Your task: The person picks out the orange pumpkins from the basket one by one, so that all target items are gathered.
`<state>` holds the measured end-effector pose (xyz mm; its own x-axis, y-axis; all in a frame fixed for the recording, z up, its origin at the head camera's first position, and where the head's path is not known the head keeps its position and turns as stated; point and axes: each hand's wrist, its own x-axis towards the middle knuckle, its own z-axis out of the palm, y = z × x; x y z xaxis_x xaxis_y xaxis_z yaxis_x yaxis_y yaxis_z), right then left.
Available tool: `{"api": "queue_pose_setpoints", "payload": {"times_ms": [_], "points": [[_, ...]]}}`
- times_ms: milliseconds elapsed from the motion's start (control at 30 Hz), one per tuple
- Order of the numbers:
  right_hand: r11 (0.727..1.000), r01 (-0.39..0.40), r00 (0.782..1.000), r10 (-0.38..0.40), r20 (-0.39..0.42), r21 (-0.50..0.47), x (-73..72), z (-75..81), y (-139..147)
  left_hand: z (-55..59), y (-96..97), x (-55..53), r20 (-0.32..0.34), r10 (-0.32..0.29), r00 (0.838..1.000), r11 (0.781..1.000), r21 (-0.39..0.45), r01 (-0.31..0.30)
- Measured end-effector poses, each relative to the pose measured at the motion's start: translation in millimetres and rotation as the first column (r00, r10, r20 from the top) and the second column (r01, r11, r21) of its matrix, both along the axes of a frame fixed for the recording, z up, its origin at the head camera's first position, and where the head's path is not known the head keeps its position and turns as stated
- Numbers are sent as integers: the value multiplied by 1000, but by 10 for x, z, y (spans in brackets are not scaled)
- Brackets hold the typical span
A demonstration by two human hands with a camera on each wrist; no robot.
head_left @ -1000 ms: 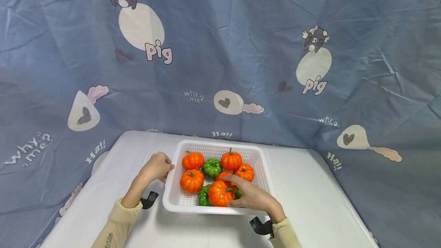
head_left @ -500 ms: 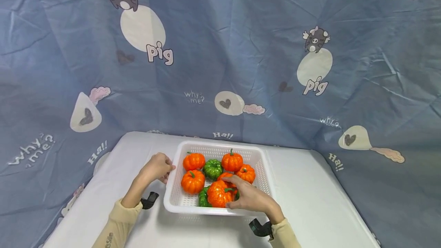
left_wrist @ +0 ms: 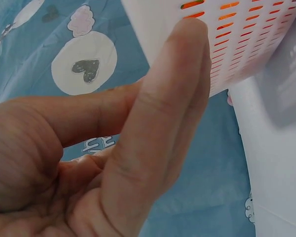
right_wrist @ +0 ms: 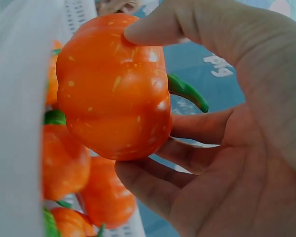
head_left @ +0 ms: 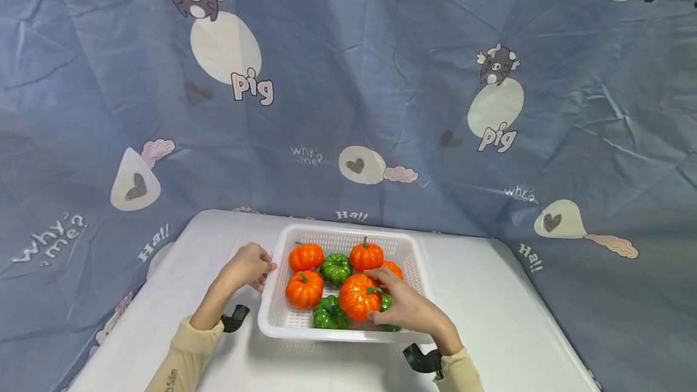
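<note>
Glossy orange ribbed pumpkin point(head_left: 359, 300) moved rightward, away from the near rim of the white perforated plastic basket point(head_left: 296, 333)

The right hand point(head_left: 412, 308) had shifted with it, leaving a dark green ribbed pumpkin point(head_left: 330, 313) in plainer view. Thumb and fingers were clamped on opposite sides of the orange one, its curved green stem point(right_wrist: 187, 93) pointing palmward. It was inside the basket's outline in the head view; whether it touched anything below could not be told. Good handling seemed to call for a firm, even pinch across the smooth ribs, sparing the stem, with fingertips clear of the other orange pumpkins point(head_left: 305, 289). The left hand point(head_left: 246, 266) had fairly straight fingers against the basket's outer wall; light pressure there seemed enough to steady it on the white tabletop point(head_left: 490, 319).

The blue printed cloth point(head_left: 305, 101) read "pig", "why me?" and "Ha!!". Lettering on the beige left sleeve point(head_left: 190, 349) was too partial to read surely.
</note>
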<state>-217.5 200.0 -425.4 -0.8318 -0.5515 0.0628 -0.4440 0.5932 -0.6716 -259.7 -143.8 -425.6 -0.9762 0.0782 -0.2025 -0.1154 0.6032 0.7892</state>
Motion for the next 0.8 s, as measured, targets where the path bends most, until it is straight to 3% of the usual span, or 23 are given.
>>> {"api": "queue_pose_setpoints", "payload": {"times_ms": [233, 400, 533, 700, 800], "points": [[992, 63, 998, -65, -8, -112, -43, 102, 264, 0, 4, -16, 10, 0, 1000, 1000, 1, 0], [978, 120, 988, -135, -78, -173, -77, 157, 538, -8, -7, -17, 13, -3, 1000, 1000, 10, 3], [960, 187, 969, -214, -121, -207, -99, 205, 793, -11, -13, -9, 6, -7, 1000, 1000, 12, 6], [924, 313, 939, -336, -78, -220, -115, 216, 1128, -11, -21, -5, 8, -8, 1000, 1000, 11, 8], [890, 402, 907, -419, -40, -214, -141, 181, 1324, -17, -24, -17, 7, -11, 1000, 1000, 8, 11]]}}
